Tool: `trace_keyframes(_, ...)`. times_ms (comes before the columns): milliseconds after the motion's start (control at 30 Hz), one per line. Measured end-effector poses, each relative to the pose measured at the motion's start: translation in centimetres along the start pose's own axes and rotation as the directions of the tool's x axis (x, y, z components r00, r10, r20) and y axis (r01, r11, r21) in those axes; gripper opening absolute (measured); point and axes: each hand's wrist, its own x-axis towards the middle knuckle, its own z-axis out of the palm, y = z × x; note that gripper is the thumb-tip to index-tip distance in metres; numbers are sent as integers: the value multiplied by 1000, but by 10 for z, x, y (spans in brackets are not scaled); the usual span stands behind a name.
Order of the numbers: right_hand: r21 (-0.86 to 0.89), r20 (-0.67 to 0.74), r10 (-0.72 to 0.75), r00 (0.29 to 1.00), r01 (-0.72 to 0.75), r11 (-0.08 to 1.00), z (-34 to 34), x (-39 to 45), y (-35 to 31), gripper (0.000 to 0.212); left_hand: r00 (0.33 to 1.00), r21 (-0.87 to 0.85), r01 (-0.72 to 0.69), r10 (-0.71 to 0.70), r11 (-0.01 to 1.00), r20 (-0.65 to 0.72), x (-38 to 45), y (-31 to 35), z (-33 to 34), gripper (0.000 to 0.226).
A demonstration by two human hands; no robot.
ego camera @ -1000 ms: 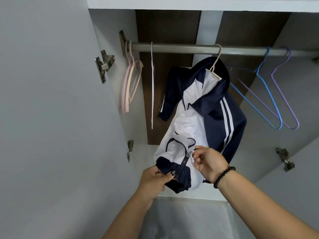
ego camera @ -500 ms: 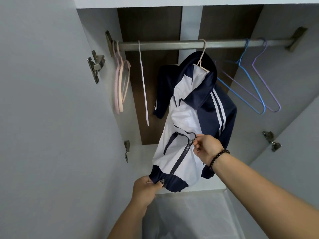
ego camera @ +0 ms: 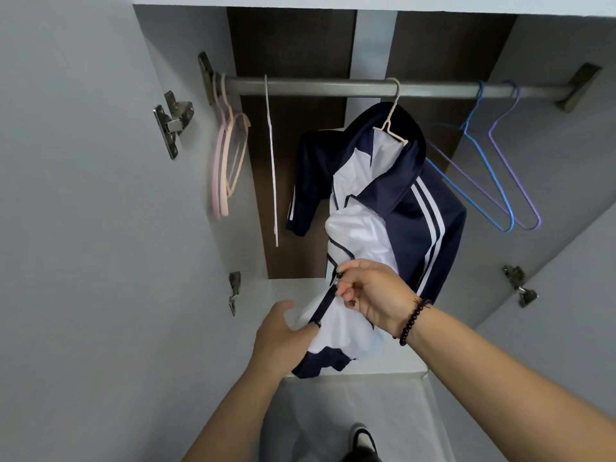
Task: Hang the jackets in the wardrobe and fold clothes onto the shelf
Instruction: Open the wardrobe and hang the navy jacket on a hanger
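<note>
While jacket (ego camera: 393,208) hangs, right hand (ego camera: 376,295) pinches zipper (ego camera: 338,278).

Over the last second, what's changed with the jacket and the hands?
The right hand has pulled the zipper up the jacket, and still pinches it. The left hand still grips the jacket's lower front. The jacket stays on its hanger on the rail.

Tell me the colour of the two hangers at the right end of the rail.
One blue hanger and one purple hanger, clearest in the head view.
</note>
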Motion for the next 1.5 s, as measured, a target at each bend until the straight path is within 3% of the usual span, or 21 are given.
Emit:
trace_keyframes(133,-74,133,69,989,-59,995,-12,13,-7,22,965,88,-249,255,965,-66,6,30,22,9)
trace_keyframes(233,-55,105,94,990,-89,995,-22,26,-11,23,963,103,-246,255,964,-83,22,27,32,36)
trace_keyframes(400,47,4,174,985,-174,984,-29,55,-13,23,975,167,-188,205,968,-86,44,9,40,35)
trace_keyframes(533,89,-55,204,978,-198,976,-32,79,-19,22,968,231,-201,229,952,-100,57,-12,44,48)
trace_keyframes(733,118,-112,209,972,-196,974,-42,98,-30,21,988,197,-48,75,979,-137,58,-50,50,40)
trace_keyframes(900,175,-118,134,984,-112,978,-43,104,-45,22,997,248,64,-52,967,-56,61,-77,48,19)
trace_keyframes(1033,89,-76,44,996,-37,995,-40,99,-66,21,988,279,155,-148,948,-46,72,-80,45,33)
trace_keyframes(1133,46,-67,-17,998,20,999,-44,90,-78,23,1000,306,23,-27,952,8,87,-33,51,20)
trace_keyframes(1233,6,-18,4,1000,-4,1000,-42,86,-76,22,985,170,-167,171,971,-10,93,22,58,4)
trace_keyframes(1367,-20,42,30,999,-29,999,-37,81,-63,23,919,165,-379,391,911,-50,101,70,66,19)
trace_keyframes(1500,11,-8,4,1000,-4,1000,-48,88,-70,25,909,198,-389,410,900,-75,114,75,75,43)
